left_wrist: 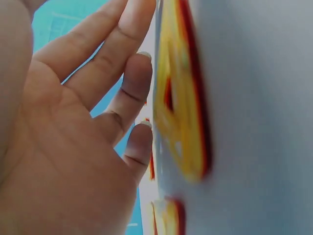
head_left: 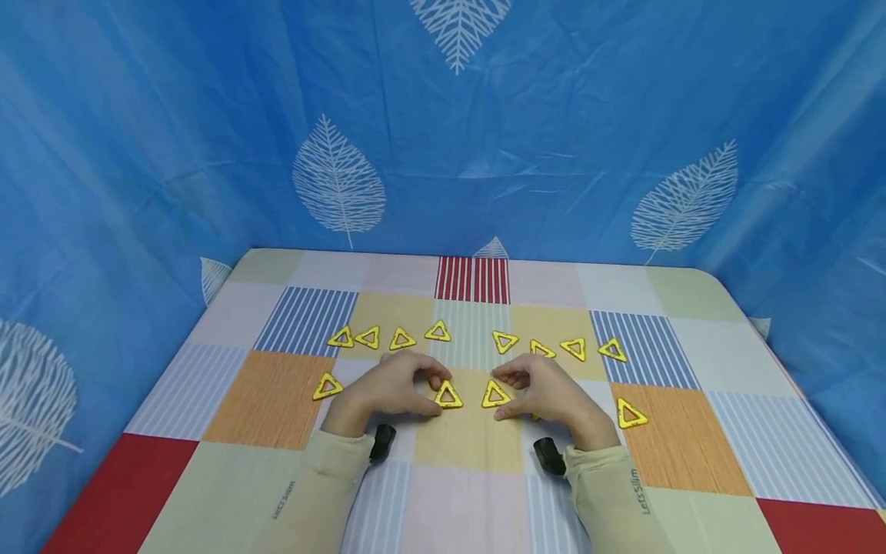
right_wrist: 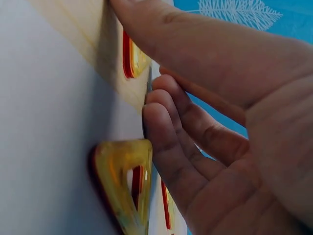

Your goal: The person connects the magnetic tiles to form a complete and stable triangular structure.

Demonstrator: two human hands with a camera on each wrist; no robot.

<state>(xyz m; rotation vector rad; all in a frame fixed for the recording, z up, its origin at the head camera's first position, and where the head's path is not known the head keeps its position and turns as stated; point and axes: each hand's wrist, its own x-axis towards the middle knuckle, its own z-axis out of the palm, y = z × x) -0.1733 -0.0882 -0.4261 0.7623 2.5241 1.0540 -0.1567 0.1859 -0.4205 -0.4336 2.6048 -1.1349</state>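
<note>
In the head view my left hand [head_left: 398,385] has thumb and index finger at the edges of a yellow triangular tile [head_left: 448,395] with an open centre. Opposite it, my right hand [head_left: 547,392] holds a matching triangular tile [head_left: 494,395] the same way, with a narrow gap between the two tiles. The left wrist view shows the left palm and fingers [left_wrist: 105,63] beside another triangular tile [left_wrist: 183,122], blurred and close. Below the right fingers [right_wrist: 161,122] lies a further tile [right_wrist: 110,181] with a dark red underside, mostly hidden by the hand in the head view.
Several more yellow triangular tiles form a row behind the hands, on the left [head_left: 402,338] and right [head_left: 573,348]. Single tiles lie outside the left wrist [head_left: 327,386] and right wrist [head_left: 631,414]. A patchwork cloth [head_left: 467,508] covers the table; a blue curtain [head_left: 484,154] hangs around it.
</note>
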